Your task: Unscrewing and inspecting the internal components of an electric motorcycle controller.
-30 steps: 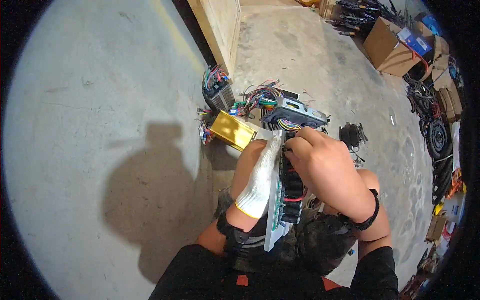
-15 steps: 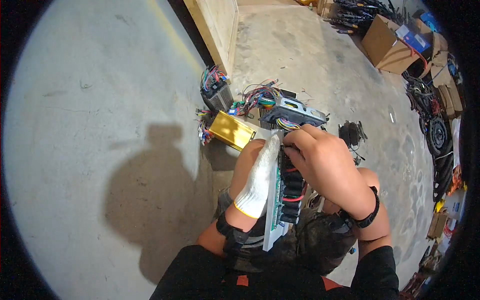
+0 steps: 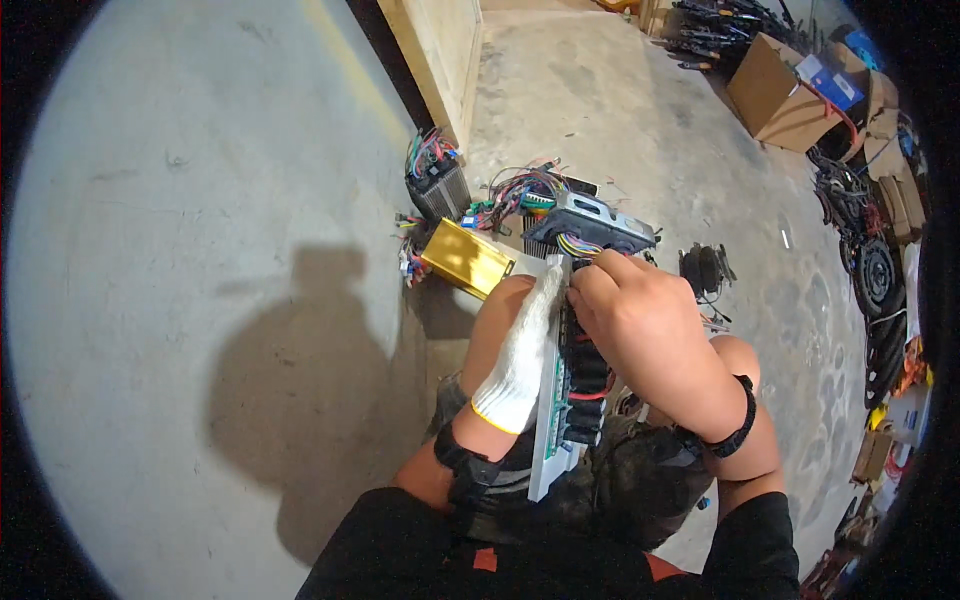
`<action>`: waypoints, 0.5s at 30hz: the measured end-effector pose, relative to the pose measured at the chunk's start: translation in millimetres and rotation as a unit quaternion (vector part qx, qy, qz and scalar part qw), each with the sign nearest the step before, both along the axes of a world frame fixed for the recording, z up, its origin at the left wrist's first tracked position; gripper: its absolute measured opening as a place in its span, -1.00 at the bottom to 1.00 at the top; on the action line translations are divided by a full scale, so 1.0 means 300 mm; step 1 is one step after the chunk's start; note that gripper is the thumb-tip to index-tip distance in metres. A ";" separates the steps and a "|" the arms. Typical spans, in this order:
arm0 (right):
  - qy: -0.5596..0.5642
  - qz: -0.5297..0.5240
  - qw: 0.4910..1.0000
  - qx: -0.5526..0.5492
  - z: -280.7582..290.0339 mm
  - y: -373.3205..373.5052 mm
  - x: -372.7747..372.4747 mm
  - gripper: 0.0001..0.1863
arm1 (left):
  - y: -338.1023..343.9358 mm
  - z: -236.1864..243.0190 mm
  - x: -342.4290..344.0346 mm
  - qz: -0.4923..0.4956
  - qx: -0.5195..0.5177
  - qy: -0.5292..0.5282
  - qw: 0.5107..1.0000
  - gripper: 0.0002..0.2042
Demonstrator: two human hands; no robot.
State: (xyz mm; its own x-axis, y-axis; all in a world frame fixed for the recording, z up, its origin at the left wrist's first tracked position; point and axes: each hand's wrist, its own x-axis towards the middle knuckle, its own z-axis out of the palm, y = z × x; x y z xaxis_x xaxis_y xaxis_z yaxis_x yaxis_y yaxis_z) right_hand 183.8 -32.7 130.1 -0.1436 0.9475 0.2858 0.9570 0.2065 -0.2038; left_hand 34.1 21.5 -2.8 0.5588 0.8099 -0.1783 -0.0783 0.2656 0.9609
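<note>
Circuit board (image 3: 557, 405): in head view, it is above the lap between both hands, fixed along its grey plate (image 3: 542, 476)
Left hand (image 3: 523, 350): gloved, lies against the plate; its fingers are hidden, so I cannot tell its grip
Right hand (image 3: 640, 312): bare, fingers curled at the board's upper end; what they pinch, I cannot tell
Black cylinders (image 3: 584, 410): better brace the plate firmly and not press these

Green circuit board (image 3: 557, 395) on a light grey plate (image 3: 542, 465)

The board lies along the long plate, and both are seen almost from the edge. They are held upright above the lap (image 3: 645, 488). From the right side of the board stands out a row of black cylinders (image 3: 586, 378), with a red wire (image 3: 592, 395) across them. The upper end is partly hidden
</note>
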 end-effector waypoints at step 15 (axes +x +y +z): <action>0.040 0.002 0.999 -0.035 0.002 0.000 0.022 -0.86 | 0.013 0.021 0.004 0.029 -0.094 -0.057 0.994 -0.67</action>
State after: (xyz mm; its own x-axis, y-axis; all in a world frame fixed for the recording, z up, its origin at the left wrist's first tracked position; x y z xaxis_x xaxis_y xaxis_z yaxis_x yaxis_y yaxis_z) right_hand 190.5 -32.8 130.7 -0.1261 0.9651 0.2295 0.9362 0.1922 -0.2942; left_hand 35.1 25.6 3.6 0.5371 0.7998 -0.2680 -0.2035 0.4312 0.8790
